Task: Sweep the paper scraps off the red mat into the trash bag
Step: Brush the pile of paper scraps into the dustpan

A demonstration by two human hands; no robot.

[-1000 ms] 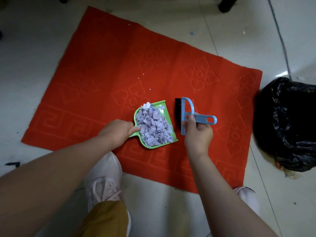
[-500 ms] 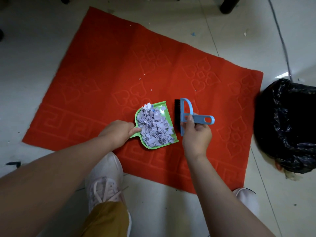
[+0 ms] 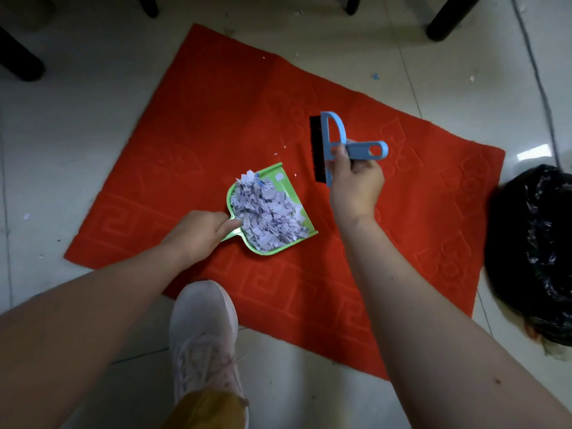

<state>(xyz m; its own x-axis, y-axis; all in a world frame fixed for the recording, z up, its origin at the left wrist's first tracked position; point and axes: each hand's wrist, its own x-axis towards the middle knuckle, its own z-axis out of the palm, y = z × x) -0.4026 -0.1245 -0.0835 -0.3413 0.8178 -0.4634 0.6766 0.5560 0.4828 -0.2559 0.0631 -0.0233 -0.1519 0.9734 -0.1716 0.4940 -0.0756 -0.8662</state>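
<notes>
- Left hand (image 3: pixel 198 233): clenched on the handle of the green dustpan (image 3: pixel 297 209), paper scraps (image 3: pixel 266 216) heaped inside, over the red mat (image 3: pixel 216 119).
- Right hand (image 3: pixel 356 184): grips the blue brush (image 3: pixel 332 144), bristles leftward; trash bag (image 3: pixel 532 252) well right of it.

Your left hand (image 3: pixel 198 233) grips the handle of the green dustpan (image 3: pixel 297 212), which is heaped with paper scraps (image 3: pixel 266 215) over the red mat (image 3: pixel 216 119). Your right hand (image 3: pixel 356 184) holds the blue brush (image 3: pixel 334 144), bristles facing left, beyond the pan. A few scraps lie on the mat nearby. The black bag (image 3: pixel 532 252) sits at the mat's right edge.
</notes>
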